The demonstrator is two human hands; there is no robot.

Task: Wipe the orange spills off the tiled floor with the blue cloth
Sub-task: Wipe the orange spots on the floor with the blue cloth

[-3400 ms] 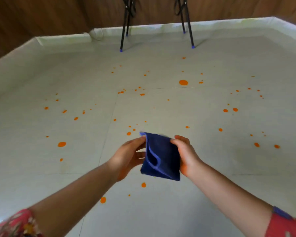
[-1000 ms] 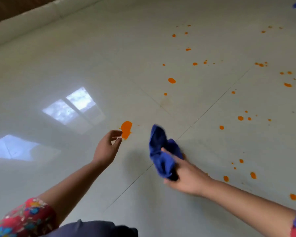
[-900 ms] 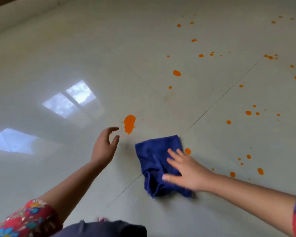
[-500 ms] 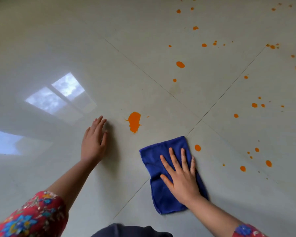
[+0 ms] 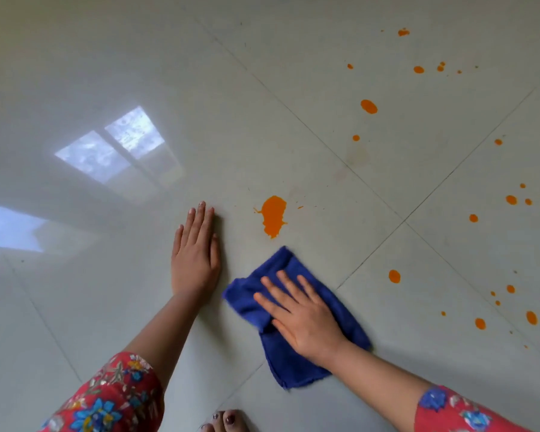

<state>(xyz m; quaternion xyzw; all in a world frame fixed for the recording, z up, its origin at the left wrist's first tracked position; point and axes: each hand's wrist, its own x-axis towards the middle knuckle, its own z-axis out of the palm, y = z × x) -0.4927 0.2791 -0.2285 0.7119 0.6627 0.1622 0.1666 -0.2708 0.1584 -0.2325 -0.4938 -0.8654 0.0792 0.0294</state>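
1. On the glossy tiled floor (image 5: 293,88), the blue cloth (image 5: 296,363) lies flat and slightly bunched, straddling a grout line, just below the largest orange splash (image 5: 273,215) but not touching it.
2. The right hand (image 5: 300,316) rests on the cloth with palm down and fingers spread, pressing it to the tile rather than gripping it.
3. The left hand (image 5: 195,254) lies flat on bare tile just left of the cloth, fingers straight and together, holding nothing; it looks like a brace.
4. Many smaller orange drops (image 5: 394,276) remain scattered to the right and farther away, so I judge the job to be barely begun.
5. Risk: a push through the big splash may smear it into a streak instead of lifting it, since the folded cloth offers only a narrow leading corner.
6. Risk: the flat palm may slide over the cloth on this shiny tile and leave the cloth behind, or the bracing hand may slip.
7. The cloth's long axis runs diagonally, from its near lower-right end up and left; its far corner points at the big splash.
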